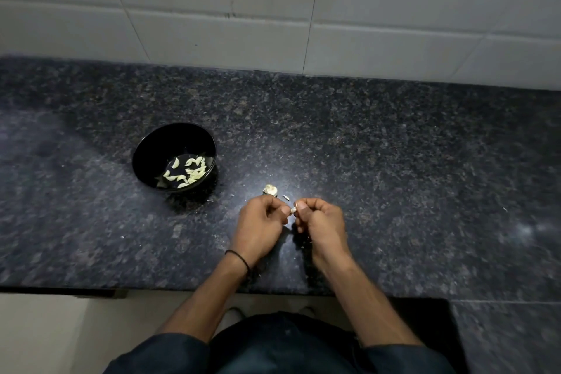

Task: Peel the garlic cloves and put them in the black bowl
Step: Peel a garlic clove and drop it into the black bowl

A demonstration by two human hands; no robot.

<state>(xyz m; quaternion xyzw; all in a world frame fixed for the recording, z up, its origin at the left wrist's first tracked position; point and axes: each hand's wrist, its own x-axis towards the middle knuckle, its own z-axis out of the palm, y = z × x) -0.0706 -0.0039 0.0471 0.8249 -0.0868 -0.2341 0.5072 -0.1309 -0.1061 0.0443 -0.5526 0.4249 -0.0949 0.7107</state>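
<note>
A black bowl (158, 149) stands on the dark granite counter (394, 161), left of my hands, with several peeled garlic cloves (189, 173) in its bottom. My left hand (261, 222) and my right hand (321, 218) meet over the counter's front part, both with curled fingers. Between their fingertips they pinch a small pale garlic clove (293, 209). A piece of a garlic bulb (270, 190) lies on the counter just beyond my left hand, and a scrap of peel (286, 198) lies beside it.
A white tiled wall (273, 9) backs the counter. Small flecks of garlic skin (504, 209) are scattered on the granite. The counter's front edge (151, 290) runs just below my wrists, with the floor and my dark clothing under it.
</note>
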